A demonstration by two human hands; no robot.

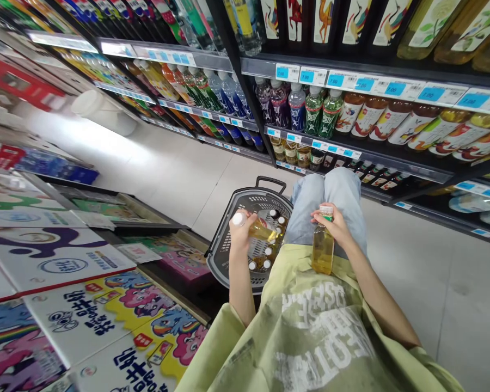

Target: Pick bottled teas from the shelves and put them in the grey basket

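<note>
My left hand [242, 231] is closed round the neck end of a white-capped bottle [263, 231] of yellow drink, tilted over the basket. Below it stands a dark grey shopping basket [219, 256] on the floor, with several white-capped bottles [268, 251] inside. My right hand [335, 223] grips a second clear bottle [322, 253] of amber drink near its cap, close to my lap. This bottle has a green band at the neck, and its base rests near my shirt.
Drink shelves [367, 144] with blue price tags run along the far side. Stacked cartons [90, 310] with cartoon prints stand close on the left. A white bucket [104, 111] sits on the aisle floor [179, 163] further back. The basket handle [271, 181] points toward the shelves.
</note>
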